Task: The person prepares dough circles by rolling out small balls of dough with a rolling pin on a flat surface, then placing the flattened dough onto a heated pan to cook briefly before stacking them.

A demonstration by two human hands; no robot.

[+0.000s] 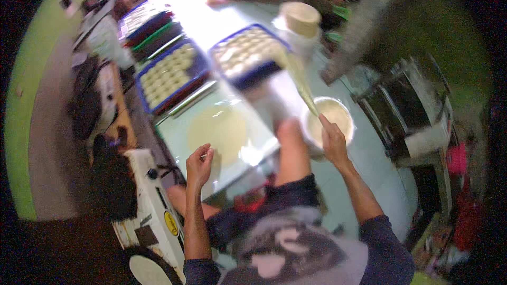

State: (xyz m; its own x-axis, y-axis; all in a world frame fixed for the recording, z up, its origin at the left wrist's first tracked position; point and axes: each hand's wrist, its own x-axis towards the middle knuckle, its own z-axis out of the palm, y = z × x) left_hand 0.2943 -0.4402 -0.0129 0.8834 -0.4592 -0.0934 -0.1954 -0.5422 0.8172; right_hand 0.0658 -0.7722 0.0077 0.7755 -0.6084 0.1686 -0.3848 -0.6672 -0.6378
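My right hand (pixel 334 140) grips the lower end of a long, thin, pale sheet (pixel 295 75), apparently stretched dough, which trails up and to the left in a motion blur. Below that hand stands a white bucket (pixel 351 126) holding a cream-coloured mass. A thin round sheet of dough (pixel 220 130) lies flat on the glossy white work surface (pixel 174 126) in front of me. Over its near edge hovers my left hand (pixel 200 166), fingers loosely bent, with nothing visible in it.
Blue crates (pixel 172 75) (pixel 249 55) with rows of pale dough balls stand beyond the surface. Another tub (pixel 303 18) of pale dough is at the back. At left is a white machine (pixel 158 198); a dark glass-sided cabinet (pixel 400 103) stands right on the tiled floor.
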